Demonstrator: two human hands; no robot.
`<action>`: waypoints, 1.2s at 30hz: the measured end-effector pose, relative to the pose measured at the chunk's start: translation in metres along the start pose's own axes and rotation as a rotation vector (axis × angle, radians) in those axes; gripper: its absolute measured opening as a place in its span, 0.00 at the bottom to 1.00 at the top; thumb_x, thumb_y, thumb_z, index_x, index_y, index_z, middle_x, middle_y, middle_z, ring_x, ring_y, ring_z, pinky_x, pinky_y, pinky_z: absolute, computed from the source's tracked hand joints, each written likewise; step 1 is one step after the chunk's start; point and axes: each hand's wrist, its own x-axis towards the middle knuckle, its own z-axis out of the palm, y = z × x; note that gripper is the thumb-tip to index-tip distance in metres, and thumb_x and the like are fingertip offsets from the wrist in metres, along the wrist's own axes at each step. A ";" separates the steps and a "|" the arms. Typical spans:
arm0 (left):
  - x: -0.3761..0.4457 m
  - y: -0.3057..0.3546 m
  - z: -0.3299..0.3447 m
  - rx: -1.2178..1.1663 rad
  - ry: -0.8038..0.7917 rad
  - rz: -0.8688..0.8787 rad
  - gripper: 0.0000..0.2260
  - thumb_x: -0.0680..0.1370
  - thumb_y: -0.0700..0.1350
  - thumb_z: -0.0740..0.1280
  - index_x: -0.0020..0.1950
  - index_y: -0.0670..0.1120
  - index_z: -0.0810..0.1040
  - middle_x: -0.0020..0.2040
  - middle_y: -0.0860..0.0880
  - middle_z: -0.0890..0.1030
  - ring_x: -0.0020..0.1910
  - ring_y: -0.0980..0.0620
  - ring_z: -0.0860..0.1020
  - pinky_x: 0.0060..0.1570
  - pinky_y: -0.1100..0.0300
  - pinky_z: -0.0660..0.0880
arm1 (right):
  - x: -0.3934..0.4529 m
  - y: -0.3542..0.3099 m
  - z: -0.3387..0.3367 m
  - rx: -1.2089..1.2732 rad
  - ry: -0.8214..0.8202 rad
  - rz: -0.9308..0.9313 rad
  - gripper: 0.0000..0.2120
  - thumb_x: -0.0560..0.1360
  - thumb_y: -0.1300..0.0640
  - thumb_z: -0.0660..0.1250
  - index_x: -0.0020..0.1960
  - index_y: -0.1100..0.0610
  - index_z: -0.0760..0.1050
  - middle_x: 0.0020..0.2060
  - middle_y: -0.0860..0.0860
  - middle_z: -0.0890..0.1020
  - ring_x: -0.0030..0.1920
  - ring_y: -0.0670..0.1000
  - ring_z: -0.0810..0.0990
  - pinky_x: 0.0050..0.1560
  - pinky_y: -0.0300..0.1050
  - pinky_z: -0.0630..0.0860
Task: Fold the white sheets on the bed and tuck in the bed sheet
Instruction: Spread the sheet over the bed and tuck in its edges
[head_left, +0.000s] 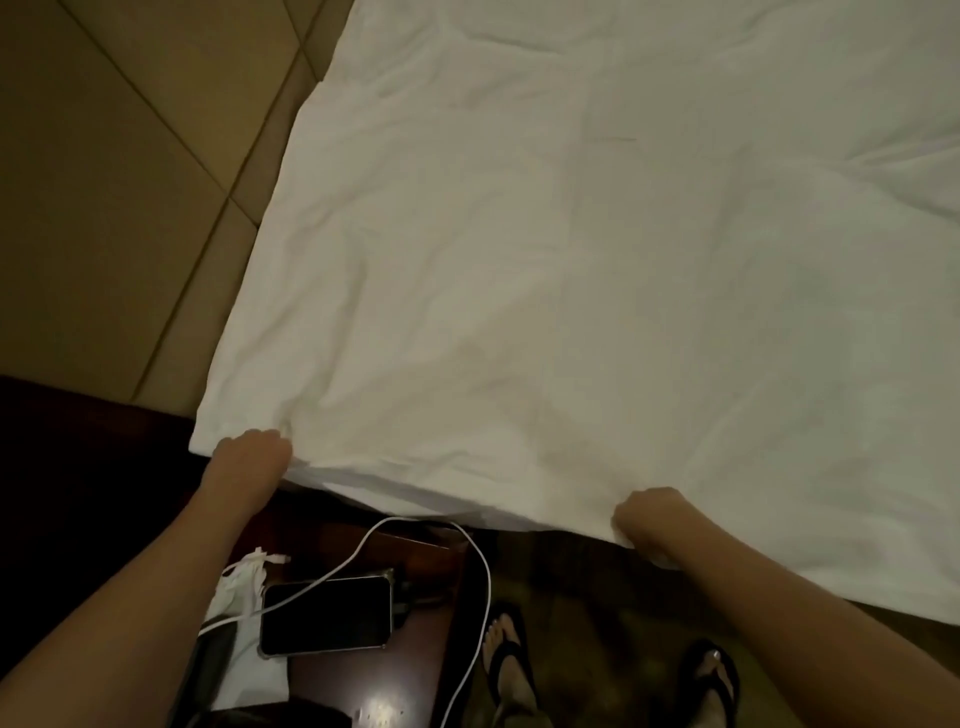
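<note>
**Both hands grip the near edge of a white sheet on the bed**

Seen from above, looking down from the person's head, a white sheet (571, 270) lies spread across the bed and fills most of the view. It is creased, with soft wrinkles running across it. Its near edge runs from lower left to lower right, close to the person.

The left hand (252, 452) is curled around the sheet's near left corner, with the fabric bunched against the knuckles. The right hand (649, 517) is curled into a fist on the same near edge, further right, with cloth gathered beneath it. The two hands are well apart, and both bare forearms reach in from the bottom of the frame.

Below the sheet's edge, between the arms, stands a dark wooden bedside table (363, 691). On it lies a phone (324, 616) with a dark screen, face up. A white cable (480, 566) loops over the table and across the phone. A piece of white cloth (241, 587) lies just left of the phone.

To the right of the table, two feet in black flip-flops (506, 657) stand on the floor. Beige padded panels (104, 182) fill the upper left, beside the bed.
</note>
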 end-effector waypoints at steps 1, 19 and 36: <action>0.001 0.002 0.006 -0.029 0.001 -0.031 0.15 0.78 0.41 0.61 0.65 0.49 0.71 0.61 0.49 0.72 0.60 0.50 0.73 0.55 0.57 0.72 | 0.002 -0.001 0.004 0.028 -0.040 0.018 0.19 0.77 0.59 0.62 0.67 0.59 0.70 0.64 0.56 0.73 0.63 0.56 0.74 0.61 0.49 0.73; 0.039 -0.028 0.028 -1.754 -0.098 -0.864 0.21 0.77 0.39 0.67 0.68 0.37 0.68 0.52 0.37 0.77 0.49 0.40 0.77 0.51 0.49 0.72 | 0.032 -0.015 -0.009 -0.013 0.224 -0.001 0.14 0.76 0.55 0.62 0.61 0.57 0.74 0.56 0.53 0.78 0.54 0.53 0.79 0.53 0.45 0.75; 0.045 0.062 -0.106 -0.510 0.219 -0.266 0.22 0.79 0.46 0.61 0.71 0.44 0.61 0.67 0.42 0.65 0.66 0.42 0.66 0.60 0.46 0.69 | 0.008 0.015 -0.064 0.315 0.676 -0.011 0.12 0.79 0.57 0.55 0.60 0.59 0.70 0.55 0.55 0.77 0.55 0.56 0.75 0.47 0.46 0.64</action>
